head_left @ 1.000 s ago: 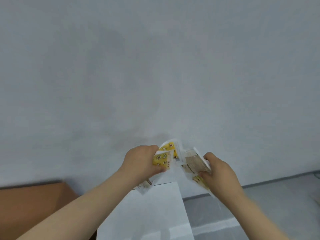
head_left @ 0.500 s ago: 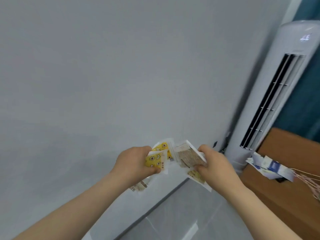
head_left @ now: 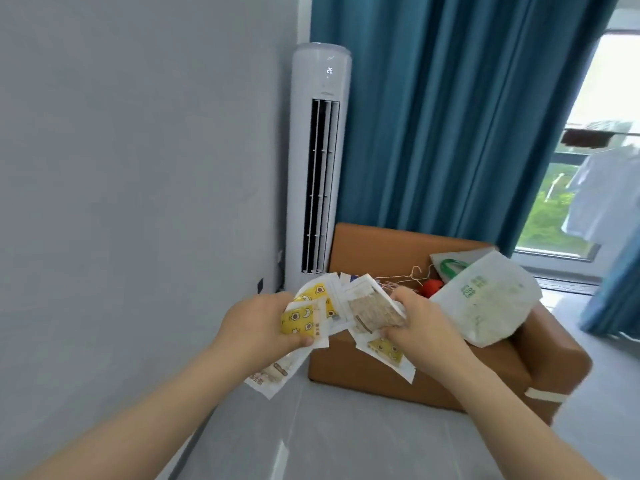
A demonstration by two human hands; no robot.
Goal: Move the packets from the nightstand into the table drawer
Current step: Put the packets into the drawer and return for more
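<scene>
View: head camera, looking forward and down along two bare forearms.
Left grip (head_left: pixel 256 327): a bare hand with its fingers curled and the thumb pressed over a fan of packets, closed tight on them.
Packets in left grip (head_left: pixel 304 318): white-edged sachets with a yellow printed face uppermost; one more with a brown print hangs out below the palm, tilted down towards the floor.
Right grip (head_left: pixel 420 329): a bare hand with fingers above and thumb below, pinching a second bunch of packets and closed on them.
Packets in right grip (head_left: pixel 374 311): a brown-printed sachet on top, with a yellow-printed one sticking out underneath.
Where the packets are: all of them are held in the air between the two hands. The two bunches are just beside each other, their edges overlapping or touching, above the floor and in front of the brown box.
Brown box (head_left: pixel 398 370): stands on the grey floor (head_left: pixel 329 441) near the corner, with pale tape on its right side.
On the box: a white bag with green print (head_left: pixel 485 299), thin wire hangers (head_left: pixel 407 276) and a red object (head_left: pixel 431 288), too small to identify.
Air conditioner (head_left: pixel 320 161): a white upright tower against the grey wall (head_left: pixel 121 168), its display lit.
Curtain (head_left: pixel 450 116): teal, hanging behind the tower and the box.
Window (head_left: pixel 588 140): at far right, bright, with greenery and a pale garment outside.
</scene>
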